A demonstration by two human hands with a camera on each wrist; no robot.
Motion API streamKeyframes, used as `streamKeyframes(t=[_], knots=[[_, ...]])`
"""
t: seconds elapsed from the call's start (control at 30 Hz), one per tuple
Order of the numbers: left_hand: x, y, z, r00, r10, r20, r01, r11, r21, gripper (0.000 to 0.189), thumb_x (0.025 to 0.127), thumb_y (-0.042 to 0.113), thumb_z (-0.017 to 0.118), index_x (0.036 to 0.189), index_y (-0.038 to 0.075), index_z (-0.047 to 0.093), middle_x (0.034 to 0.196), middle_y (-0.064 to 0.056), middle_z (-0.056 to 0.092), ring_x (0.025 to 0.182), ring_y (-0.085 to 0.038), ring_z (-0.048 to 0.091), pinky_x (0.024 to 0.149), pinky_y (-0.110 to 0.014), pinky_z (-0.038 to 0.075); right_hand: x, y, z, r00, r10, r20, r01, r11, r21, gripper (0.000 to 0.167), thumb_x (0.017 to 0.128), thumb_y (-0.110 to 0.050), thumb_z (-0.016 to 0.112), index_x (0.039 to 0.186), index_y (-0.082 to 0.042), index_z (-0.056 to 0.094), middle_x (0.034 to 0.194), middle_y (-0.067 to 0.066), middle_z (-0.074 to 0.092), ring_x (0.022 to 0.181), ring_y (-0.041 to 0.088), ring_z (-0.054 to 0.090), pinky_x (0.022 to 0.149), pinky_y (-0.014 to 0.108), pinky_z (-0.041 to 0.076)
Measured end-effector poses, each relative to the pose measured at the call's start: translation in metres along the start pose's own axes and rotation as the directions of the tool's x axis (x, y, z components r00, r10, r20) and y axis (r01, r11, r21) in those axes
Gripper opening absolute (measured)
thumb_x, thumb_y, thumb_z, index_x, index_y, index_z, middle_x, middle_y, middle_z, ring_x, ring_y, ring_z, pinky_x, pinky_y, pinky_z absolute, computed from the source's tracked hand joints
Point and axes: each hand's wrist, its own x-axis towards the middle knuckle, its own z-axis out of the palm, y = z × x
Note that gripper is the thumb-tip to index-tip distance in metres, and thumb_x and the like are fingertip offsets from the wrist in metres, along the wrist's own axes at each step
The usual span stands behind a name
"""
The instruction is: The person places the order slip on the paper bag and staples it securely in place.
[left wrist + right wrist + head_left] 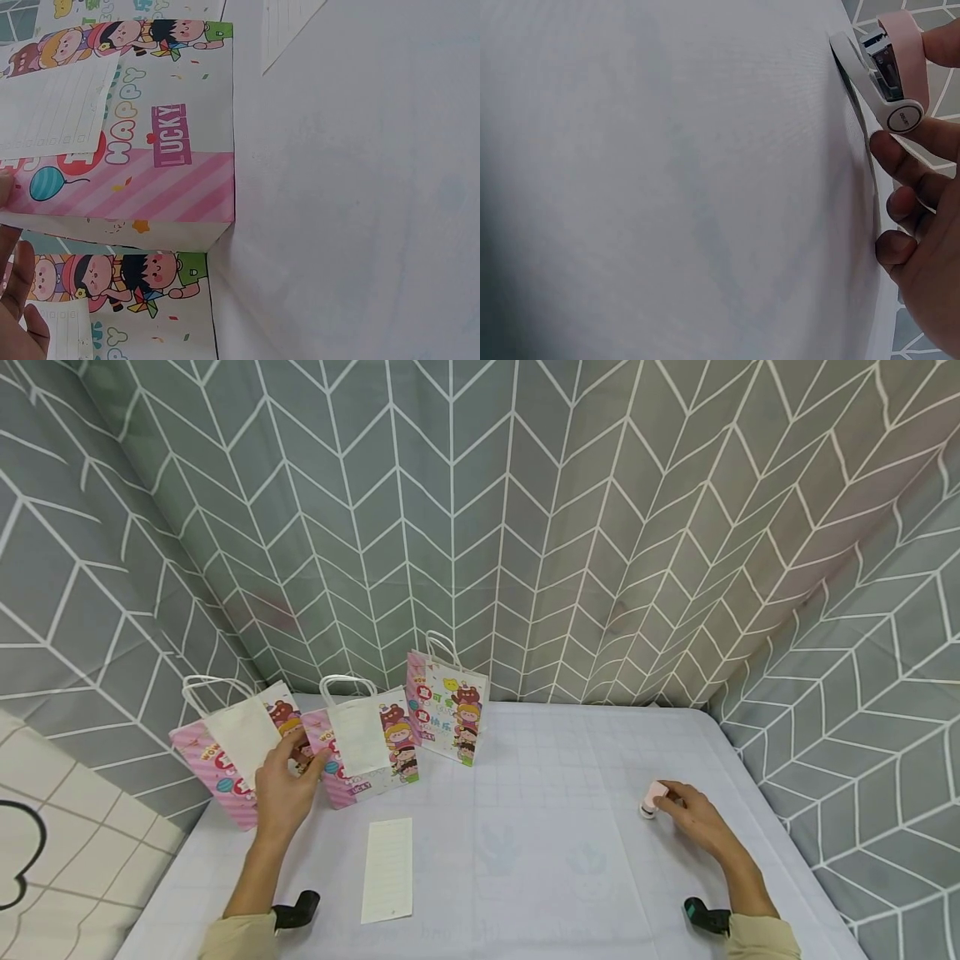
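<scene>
My left hand (283,789) is at the near side of the middle paper gift bag (405,752), thumb on its front and fingers at its side edge, gripping it there. That bag is pink and white with cartoon figures, and a blank paper slip (360,739) lies against its front. A similar left gift bag (210,760), also with a slip (242,735), leans just beyond my fingers. At the table's right side my right hand (697,818) holds a small pink-and-white stapler (911,64) between thumb and fingers, its pink top lifted from the white base.
A third gift bag (457,710) stands farther back, without a slip on its front. A lined paper strip (387,870) lies on the white tablecloth (540,843) in front of the bags. Grey patterned curtains (525,527) hang behind and along the sides.
</scene>
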Motion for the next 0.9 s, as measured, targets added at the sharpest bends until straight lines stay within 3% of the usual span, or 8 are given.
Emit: streamKeyframes(t=[0.27, 0.53, 0.9], knots=[[-0.0012, -0.0002, 0.0001, 1.0, 0.011, -0.005, -0.011, 1.0, 0.001, 0.048, 0.092, 0.014, 0.074, 0.136, 0.004, 0.058, 0.104, -0.015, 0.065, 0.09, -0.027, 0.05, 0.085, -0.042, 0.032, -0.0003, 0.0026, -0.0011, 1.0, -0.007, -0.011, 0.006, 1.0, -0.024, 0.057, 0.103, -0.034, 0.052, 0.14, 0.01, 0.05, 0.121, 0.022, 0.055, 0.104, 0.031, 0.051, 0.082, 0.043, 0.042], [-0.002, -0.0007, -0.0003, 1.0, 0.015, -0.017, -0.015, 1.0, -0.005, 0.049, 0.09, 0.01, 0.075, 0.136, 0.005, 0.059, 0.108, -0.015, 0.067, 0.09, -0.023, 0.051, 0.086, -0.043, 0.034, 0.0007, 0.0035, -0.0027, 1.0, -0.005, -0.012, 0.004, 0.999, -0.042, 0.057, 0.104, -0.034, 0.05, 0.141, 0.009, 0.049, 0.118, 0.021, 0.054, 0.099, 0.029, 0.052, 0.078, 0.04, 0.042], [-0.0049, -0.0045, -0.0045, 1.0, 0.014, -0.023, -0.015, 0.999, -0.047, 0.058, 0.09, 0.014, 0.077, 0.144, 0.01, 0.054, 0.134, -0.012, 0.063, 0.095, -0.019, 0.05, 0.09, -0.045, 0.037, 0.0021, -0.0036, -0.0043, 0.993, -0.054, -0.101, 0.058, 0.998, 0.034, 0.053, 0.103, -0.032, 0.054, 0.144, 0.001, 0.05, 0.13, 0.027, 0.046, 0.116, 0.039, 0.043, 0.088, 0.055, 0.037]])
